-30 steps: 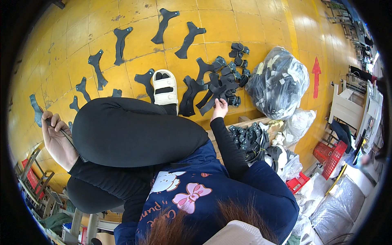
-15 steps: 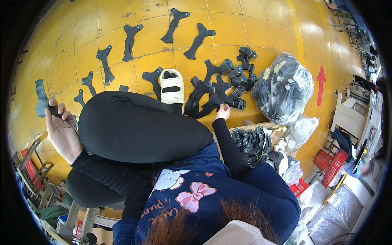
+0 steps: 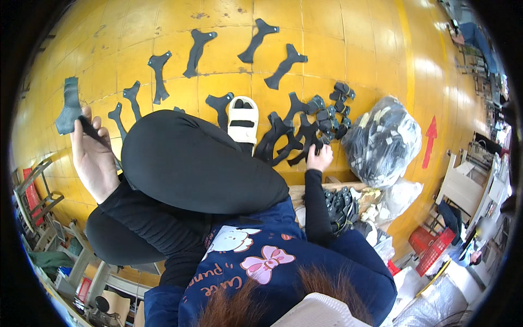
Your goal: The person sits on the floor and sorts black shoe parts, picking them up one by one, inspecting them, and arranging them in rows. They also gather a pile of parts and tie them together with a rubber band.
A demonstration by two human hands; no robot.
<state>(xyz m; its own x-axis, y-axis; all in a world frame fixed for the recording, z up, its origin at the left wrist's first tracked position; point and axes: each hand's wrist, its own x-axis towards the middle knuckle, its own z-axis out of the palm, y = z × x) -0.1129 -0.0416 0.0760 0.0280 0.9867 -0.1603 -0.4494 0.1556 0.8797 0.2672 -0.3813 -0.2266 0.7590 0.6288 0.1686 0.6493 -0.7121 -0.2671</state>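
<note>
Raised at the far left, my left hand is closed on a black, leather-like Y-shaped piece, pinched between thumb and fingers so that its wide end sticks up. My right hand is closed down by the floor, touching a group of similar black Y-shaped pieces; what its fingers grip, if anything, is hidden. Just beyond that hand lie several small folded black bundles. More Y-shaped pieces are spread singly in a curved row across the yellow floor.
My foot in a cream sandal stands among the pieces, and my bent black-clad knee covers the middle. A large clear bag of black parts sits at the right. Beside my right forearm is a box holding black pieces.
The view has shifted, so the floor things appear further right and lower. My right hand has moved off the bundles' near edge slightly towards me; my left hand still holds its piece.
</note>
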